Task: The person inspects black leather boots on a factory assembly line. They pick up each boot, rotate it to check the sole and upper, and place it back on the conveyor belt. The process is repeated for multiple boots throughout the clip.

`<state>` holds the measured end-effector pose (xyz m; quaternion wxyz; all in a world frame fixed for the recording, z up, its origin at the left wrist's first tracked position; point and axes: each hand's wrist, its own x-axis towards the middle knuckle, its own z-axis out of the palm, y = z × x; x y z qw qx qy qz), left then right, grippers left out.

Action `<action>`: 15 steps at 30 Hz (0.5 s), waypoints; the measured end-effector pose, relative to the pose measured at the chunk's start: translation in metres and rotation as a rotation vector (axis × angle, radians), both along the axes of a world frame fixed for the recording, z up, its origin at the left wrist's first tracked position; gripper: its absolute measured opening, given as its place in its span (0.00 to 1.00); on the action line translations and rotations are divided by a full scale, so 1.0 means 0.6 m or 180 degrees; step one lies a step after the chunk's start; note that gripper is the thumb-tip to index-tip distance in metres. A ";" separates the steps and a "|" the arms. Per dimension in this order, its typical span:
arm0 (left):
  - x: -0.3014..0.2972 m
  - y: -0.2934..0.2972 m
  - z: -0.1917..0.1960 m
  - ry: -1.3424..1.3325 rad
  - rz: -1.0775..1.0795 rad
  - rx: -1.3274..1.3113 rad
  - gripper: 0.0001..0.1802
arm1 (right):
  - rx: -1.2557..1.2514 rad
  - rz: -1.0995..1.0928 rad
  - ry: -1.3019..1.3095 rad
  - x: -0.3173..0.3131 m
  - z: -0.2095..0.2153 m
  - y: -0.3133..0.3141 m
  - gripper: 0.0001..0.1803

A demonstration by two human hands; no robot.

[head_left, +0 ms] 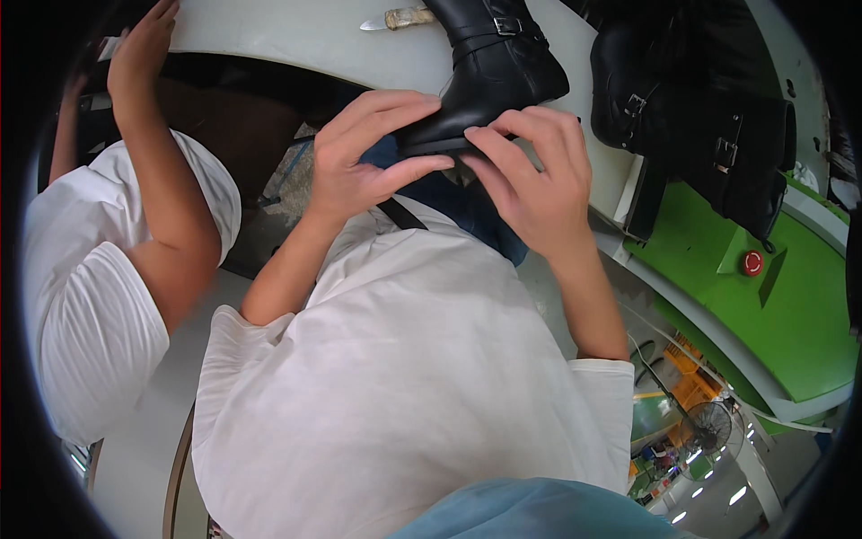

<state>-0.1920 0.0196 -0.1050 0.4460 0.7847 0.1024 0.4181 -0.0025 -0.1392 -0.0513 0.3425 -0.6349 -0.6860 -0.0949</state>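
A black leather ankle boot (480, 76) with a buckled strap stands on the pale tabletop, its toe pointing at me over the near edge. My left hand (368, 148) closes on the toe from the left, fingers on the upper and thumb under the sole's edge. From the right, my right hand (543, 166) pinches the front rim of the sole, thumb below and fingertips above. The underside of the sole is hidden. Behind the boot lies a short knife (404, 18) with a worn light handle.
More black buckled boots (691, 117) lie to the right, overhanging a green machine (736, 296) with a red button (752, 263). A co-worker in a white shirt (108, 269) is close on my left, arm reaching to the table (269, 31). A fan (707, 426) stands lower right.
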 end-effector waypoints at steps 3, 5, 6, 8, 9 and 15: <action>0.012 -0.003 -0.004 -0.0072 0.0048 0.0109 0.31 | -0.0223 0.0200 0.0138 0.011 0.016 0.021 0.21; 0.016 -0.004 -0.006 -0.0046 0.0044 0.0097 0.31 | -0.0398 0.0415 0.0205 0.025 0.031 0.034 0.19; 0.013 -0.002 -0.007 -0.0013 0.0032 0.0048 0.31 | -0.0486 0.0521 0.0239 0.031 0.038 0.041 0.18; 0.011 -0.003 -0.009 0.0015 0.0011 -0.0080 0.31 | -0.0747 0.0591 0.0438 0.038 0.054 0.051 0.19; 0.011 -0.003 -0.009 0.0008 -0.0011 -0.0150 0.31 | -0.0876 0.0625 0.0537 0.041 0.059 0.055 0.20; 0.010 -0.008 0.004 0.0179 0.0059 -0.0488 0.26 | -0.1631 0.0151 0.1445 0.056 0.086 0.080 0.27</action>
